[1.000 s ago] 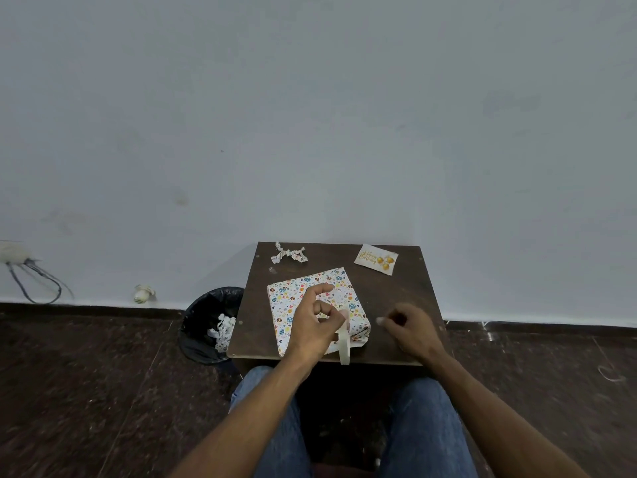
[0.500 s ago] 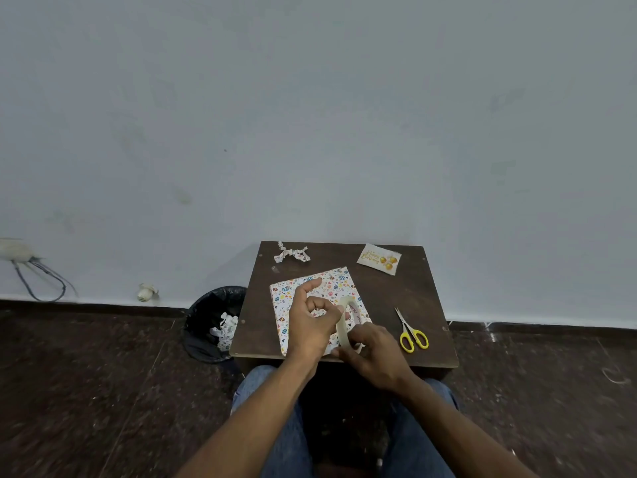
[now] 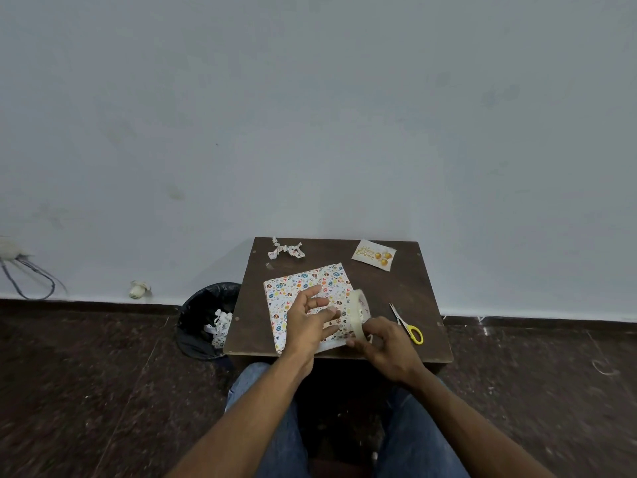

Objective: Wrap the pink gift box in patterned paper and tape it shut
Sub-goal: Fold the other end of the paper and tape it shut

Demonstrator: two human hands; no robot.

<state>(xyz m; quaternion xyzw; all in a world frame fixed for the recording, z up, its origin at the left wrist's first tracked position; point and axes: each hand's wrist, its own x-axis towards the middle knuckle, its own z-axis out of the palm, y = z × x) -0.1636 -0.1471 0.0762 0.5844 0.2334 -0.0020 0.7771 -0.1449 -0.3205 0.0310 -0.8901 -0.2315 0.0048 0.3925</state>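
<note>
The gift box (image 3: 303, 282), wrapped in white paper with a colourful pattern, lies flat on the small dark wooden table (image 3: 406, 291); none of its pink shows. A roll of pale tape (image 3: 358, 310) stands on edge over the box's near right corner. My right hand (image 3: 387, 345) grips the roll from below with curled fingers. My left hand (image 3: 306, 319) lies over the box, its fingers stretched out toward the roll, the tips touching its left side.
Yellow-handled scissors (image 3: 408, 326) lie on the table to the right of my right hand. A birthday card (image 3: 374, 254) and a paper bow scrap (image 3: 286, 250) sit at the far edge. A black bin (image 3: 206, 319) with paper scraps stands left of the table.
My right hand left the scissors on the table and came left to take the tape roll. My left hand, which held the roll, has let go and stretched its fingers out.
</note>
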